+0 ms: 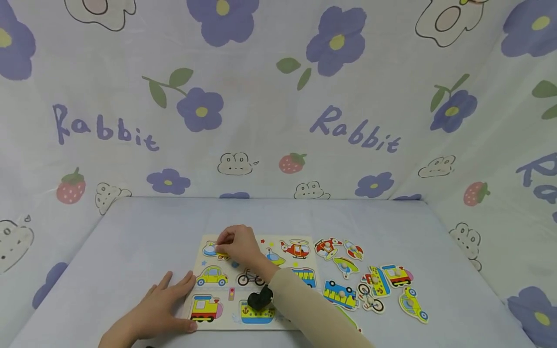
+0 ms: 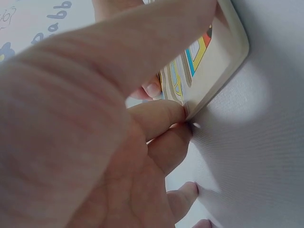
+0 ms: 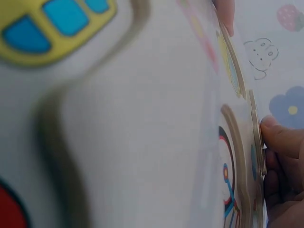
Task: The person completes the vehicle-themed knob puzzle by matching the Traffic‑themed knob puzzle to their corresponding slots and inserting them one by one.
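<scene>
At the far left corner of a wooden puzzle board (image 1: 256,324), my right hand (image 1: 239,246) pinches a thin wooden puzzle piece (image 3: 258,142) with thumb and fingertips. The piece lies flat close over the board, mostly covered by the fingers in the head view; some blue and yellow shows beside them. My left hand (image 1: 156,307) rests along the board's left side with fingers spread, thumb near the front corner and index finger at the edge. In the left wrist view, fingers (image 2: 164,114) touch the board's rim. A printed yellow car (image 1: 212,276) and train (image 1: 206,308) lie near this hand.
Loose knobbed pieces lie right of the board: a helicopter (image 1: 327,247), rocket (image 1: 354,250), flying saucer (image 1: 345,266), bus (image 1: 340,294), bicycle (image 1: 371,298), boat (image 1: 379,281), train (image 1: 397,274) and car (image 1: 413,304). The right sleeve (image 1: 313,304) crosses the board and partly hides a green-edged piece.
</scene>
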`<action>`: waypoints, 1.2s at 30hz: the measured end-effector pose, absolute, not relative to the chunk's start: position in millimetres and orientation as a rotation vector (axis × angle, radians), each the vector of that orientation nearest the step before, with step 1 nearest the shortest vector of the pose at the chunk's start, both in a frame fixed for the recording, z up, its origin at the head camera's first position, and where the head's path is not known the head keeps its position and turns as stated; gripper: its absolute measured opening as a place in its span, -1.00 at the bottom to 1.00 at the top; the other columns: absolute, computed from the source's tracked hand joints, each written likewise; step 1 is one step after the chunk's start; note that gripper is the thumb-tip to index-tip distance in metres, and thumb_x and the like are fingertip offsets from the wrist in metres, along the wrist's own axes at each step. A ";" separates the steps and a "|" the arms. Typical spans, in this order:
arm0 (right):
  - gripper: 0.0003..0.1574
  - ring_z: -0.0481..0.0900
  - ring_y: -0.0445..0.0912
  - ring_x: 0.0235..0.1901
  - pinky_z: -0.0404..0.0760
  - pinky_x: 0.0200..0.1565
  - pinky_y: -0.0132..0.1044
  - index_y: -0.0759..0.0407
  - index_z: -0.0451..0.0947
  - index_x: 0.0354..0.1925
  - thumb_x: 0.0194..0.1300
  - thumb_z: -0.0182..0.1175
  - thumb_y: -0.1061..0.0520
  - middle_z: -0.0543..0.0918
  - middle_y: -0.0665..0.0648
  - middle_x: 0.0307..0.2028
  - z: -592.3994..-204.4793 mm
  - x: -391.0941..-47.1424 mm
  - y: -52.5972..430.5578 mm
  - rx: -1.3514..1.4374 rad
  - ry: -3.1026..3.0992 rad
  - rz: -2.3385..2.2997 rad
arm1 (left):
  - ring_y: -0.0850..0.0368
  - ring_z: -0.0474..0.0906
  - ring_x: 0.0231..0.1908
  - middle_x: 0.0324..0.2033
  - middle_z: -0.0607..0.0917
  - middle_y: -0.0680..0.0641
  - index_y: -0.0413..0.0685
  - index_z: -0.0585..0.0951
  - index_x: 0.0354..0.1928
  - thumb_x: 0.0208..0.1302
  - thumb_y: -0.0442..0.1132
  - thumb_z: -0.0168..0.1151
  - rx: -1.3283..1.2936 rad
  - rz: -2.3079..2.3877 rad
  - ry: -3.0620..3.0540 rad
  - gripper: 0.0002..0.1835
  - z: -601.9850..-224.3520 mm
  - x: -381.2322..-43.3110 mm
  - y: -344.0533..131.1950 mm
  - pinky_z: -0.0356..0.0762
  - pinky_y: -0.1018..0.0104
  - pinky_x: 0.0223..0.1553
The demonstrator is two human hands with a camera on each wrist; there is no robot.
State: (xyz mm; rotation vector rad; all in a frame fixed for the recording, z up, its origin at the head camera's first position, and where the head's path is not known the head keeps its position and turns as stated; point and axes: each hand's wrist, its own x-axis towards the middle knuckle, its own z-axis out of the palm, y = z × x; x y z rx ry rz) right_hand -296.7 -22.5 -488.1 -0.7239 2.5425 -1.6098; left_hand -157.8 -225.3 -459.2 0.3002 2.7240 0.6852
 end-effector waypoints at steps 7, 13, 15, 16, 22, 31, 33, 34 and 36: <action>-0.96 0.61 -0.31 -0.41 0.57 -0.25 -0.43 0.11 0.72 -0.34 0.19 0.42 0.21 0.68 -0.15 -0.46 -486.1 -296.7 -22.9 -0.696 2.543 -1.586 | -0.53 -0.22 0.39 0.43 0.26 -0.16 -0.11 0.37 0.41 -0.27 0.26 0.57 0.287 0.682 2.733 0.15 -459.6 -157.6 -225.0 -0.22 -0.55 0.19; -0.96 0.60 -0.33 -0.37 0.57 -0.24 -0.44 0.10 0.78 -0.32 0.20 0.42 0.17 0.69 -0.20 -0.44 -486.4 -298.8 -23.0 -0.678 2.582 -1.539 | -0.52 -0.22 0.40 0.43 0.26 -0.15 -0.10 0.38 0.42 -0.27 0.25 0.57 0.282 0.684 2.737 0.15 -459.2 -157.5 -225.1 -0.22 -0.54 0.20; -0.95 0.59 -0.34 -0.36 0.57 -0.26 -0.45 0.09 0.79 -0.32 0.21 0.42 0.16 0.69 -0.22 -0.44 -488.0 -300.4 -23.3 -0.681 2.599 -1.528 | -0.52 -0.22 0.40 0.43 0.26 -0.15 -0.10 0.38 0.42 -0.27 0.25 0.58 0.280 0.686 2.737 0.15 -459.3 -157.6 -225.2 -0.23 -0.54 0.20; -0.95 0.59 -0.34 -0.36 0.57 -0.27 -0.45 0.09 0.79 -0.32 0.21 0.42 0.16 0.69 -0.22 -0.44 -488.8 -301.1 -23.4 -0.684 2.604 -1.527 | -0.52 -0.22 0.40 0.43 0.26 -0.15 -0.10 0.38 0.42 -0.27 0.25 0.58 0.280 0.688 2.736 0.15 -459.3 -157.6 -225.2 -0.23 -0.54 0.20; -0.94 0.59 -0.34 -0.39 0.58 -0.31 -0.45 0.13 0.79 -0.33 0.20 0.42 0.17 0.70 -0.20 -0.45 -489.4 -301.1 -24.9 -0.694 2.608 -1.541 | -0.52 -0.23 0.40 0.43 0.26 -0.16 -0.11 0.38 0.41 -0.27 0.25 0.58 0.272 0.699 2.728 0.15 -459.1 -157.4 -225.2 -0.25 -0.54 0.20; -0.96 0.54 -0.32 -0.45 0.54 -0.36 -0.46 0.11 0.77 -0.42 0.16 0.44 0.22 0.67 -0.16 -0.51 -485.4 -302.1 -31.7 -0.729 2.742 -1.431 | -0.53 -0.24 0.39 0.43 0.26 -0.17 -0.13 0.36 0.42 -0.23 0.24 0.57 0.305 0.726 2.727 0.14 -459.5 -156.8 -224.7 -0.25 -0.55 0.20; -0.96 0.54 -0.32 -0.44 0.54 -0.35 -0.45 0.09 0.77 -0.43 0.16 0.45 0.19 0.66 -0.18 -0.52 -486.4 -303.8 -31.8 -0.683 2.721 -1.431 | -0.52 -0.25 0.40 0.43 0.25 -0.16 -0.13 0.36 0.42 -0.23 0.24 0.57 0.300 0.728 2.724 0.14 -459.8 -157.2 -225.0 -0.26 -0.54 0.20; -0.96 0.54 -0.33 -0.44 0.53 -0.34 -0.45 0.08 0.77 -0.42 0.16 0.45 0.17 0.65 -0.19 -0.52 -487.2 -305.0 -31.8 -0.665 2.713 -1.429 | -0.52 -0.25 0.40 0.43 0.25 -0.16 -0.12 0.36 0.42 -0.23 0.24 0.57 0.297 0.728 2.724 0.14 -459.9 -157.4 -225.3 -0.26 -0.54 0.21; -0.95 0.54 -0.32 -0.44 0.54 -0.33 -0.44 0.05 0.77 -0.43 0.16 0.45 0.15 0.64 -0.21 -0.52 -488.4 -307.2 -32.3 -0.643 2.694 -1.440 | -0.53 -0.24 0.40 0.43 0.26 -0.16 -0.13 0.36 0.42 -0.24 0.24 0.57 0.298 0.725 2.729 0.14 -459.4 -157.8 -225.7 -0.26 -0.55 0.20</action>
